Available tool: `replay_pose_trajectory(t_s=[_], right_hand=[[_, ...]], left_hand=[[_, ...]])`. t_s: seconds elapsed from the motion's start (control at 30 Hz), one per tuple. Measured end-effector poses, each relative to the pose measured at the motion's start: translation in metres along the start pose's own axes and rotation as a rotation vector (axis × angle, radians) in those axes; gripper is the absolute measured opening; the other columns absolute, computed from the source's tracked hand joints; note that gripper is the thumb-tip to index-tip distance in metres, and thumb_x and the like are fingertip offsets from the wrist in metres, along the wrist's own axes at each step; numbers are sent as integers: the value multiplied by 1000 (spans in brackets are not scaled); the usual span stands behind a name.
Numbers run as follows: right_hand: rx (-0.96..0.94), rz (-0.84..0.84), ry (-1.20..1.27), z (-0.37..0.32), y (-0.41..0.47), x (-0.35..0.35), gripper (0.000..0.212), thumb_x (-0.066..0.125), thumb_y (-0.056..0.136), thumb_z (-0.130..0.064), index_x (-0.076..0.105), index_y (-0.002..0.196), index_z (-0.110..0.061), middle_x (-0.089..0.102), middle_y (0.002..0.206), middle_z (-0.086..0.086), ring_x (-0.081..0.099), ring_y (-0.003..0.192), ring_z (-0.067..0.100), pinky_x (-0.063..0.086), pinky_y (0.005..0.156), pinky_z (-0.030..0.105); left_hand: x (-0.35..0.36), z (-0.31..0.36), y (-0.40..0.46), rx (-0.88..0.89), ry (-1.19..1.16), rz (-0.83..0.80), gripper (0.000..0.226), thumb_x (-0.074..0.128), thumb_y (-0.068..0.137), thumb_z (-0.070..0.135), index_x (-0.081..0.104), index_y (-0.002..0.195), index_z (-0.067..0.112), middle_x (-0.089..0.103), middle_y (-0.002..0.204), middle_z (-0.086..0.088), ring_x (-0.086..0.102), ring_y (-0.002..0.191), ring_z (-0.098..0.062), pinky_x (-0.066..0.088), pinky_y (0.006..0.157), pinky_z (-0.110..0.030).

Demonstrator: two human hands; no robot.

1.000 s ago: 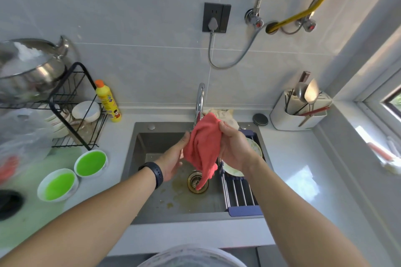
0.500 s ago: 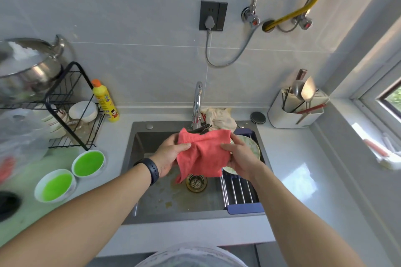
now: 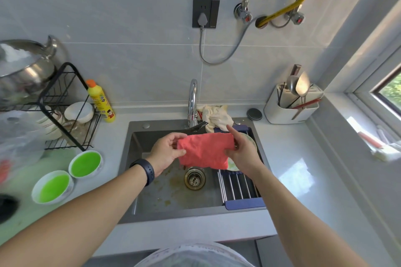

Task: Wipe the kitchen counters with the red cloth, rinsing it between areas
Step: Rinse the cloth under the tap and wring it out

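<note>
Here both hands, the left hand (image 3: 166, 152) and the right hand (image 3: 241, 152), pinch the red cloth (image 3: 205, 151) spread over the sink (image 3: 156, 193); best fold it evenly before wiping.

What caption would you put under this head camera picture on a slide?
Both hands, left and right, hold a red cloth spread over the sink, below the faucet.

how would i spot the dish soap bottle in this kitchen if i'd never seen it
Start at the sink and look along the counter to its back left corner, by the wall. The dish soap bottle stands upright there, beside the black wire rack. It alone is tall and yellow with an orange cap.
</note>
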State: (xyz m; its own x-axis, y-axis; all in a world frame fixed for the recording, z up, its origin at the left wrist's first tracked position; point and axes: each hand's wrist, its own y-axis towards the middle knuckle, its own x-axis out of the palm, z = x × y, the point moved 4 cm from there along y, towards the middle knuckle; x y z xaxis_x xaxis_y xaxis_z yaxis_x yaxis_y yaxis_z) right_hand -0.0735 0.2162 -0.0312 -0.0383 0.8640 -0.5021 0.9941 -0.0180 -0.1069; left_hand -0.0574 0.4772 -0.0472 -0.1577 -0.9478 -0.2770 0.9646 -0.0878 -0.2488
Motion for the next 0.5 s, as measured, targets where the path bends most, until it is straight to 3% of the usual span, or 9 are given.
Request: replay_pose_trajectory(t_s=[0.07,0.13,0.2,0.33,0.5], right_hand=[[-42,33,-174,4,1,-6,77,66,93,1,41,156,-33,65,128,0,61,116,20,54,101,40],[-25,79,-195,10,4,-16,63,66,97,-6,48,153,-29,70,114,3,65,105,21,54,96,39],[-27,101,-160,15,5,-25,50,67,98,-10,57,145,-25,68,100,0,64,97,20,53,89,32],[-67,126,-90,23,-1,-41,46,68,96,-3,66,137,-22,66,109,-4,61,99,13,49,85,17],[-173,200,-278,34,-5,-59,34,64,98,-4,71,128,-18,66,111,-1,62,100,20,54,90,34]], left_hand=[[-1,6,1,40,100,67,42,79,86,1,70,117,28,77,103,6,72,100,-12,59,91,-32],[-2,12,3,55,93,93,40,77,89,4,69,121,26,78,97,2,73,94,-13,59,90,-30],[2,15,5,61,59,95,40,76,90,3,68,121,27,78,97,0,74,95,-15,59,89,-30],[19,23,9,44,-45,101,42,73,91,-2,70,114,32,78,100,-1,74,98,-18,61,86,-32],[40,40,14,189,297,122,30,74,93,9,74,116,27,75,101,5,69,92,-10,52,78,-17]])
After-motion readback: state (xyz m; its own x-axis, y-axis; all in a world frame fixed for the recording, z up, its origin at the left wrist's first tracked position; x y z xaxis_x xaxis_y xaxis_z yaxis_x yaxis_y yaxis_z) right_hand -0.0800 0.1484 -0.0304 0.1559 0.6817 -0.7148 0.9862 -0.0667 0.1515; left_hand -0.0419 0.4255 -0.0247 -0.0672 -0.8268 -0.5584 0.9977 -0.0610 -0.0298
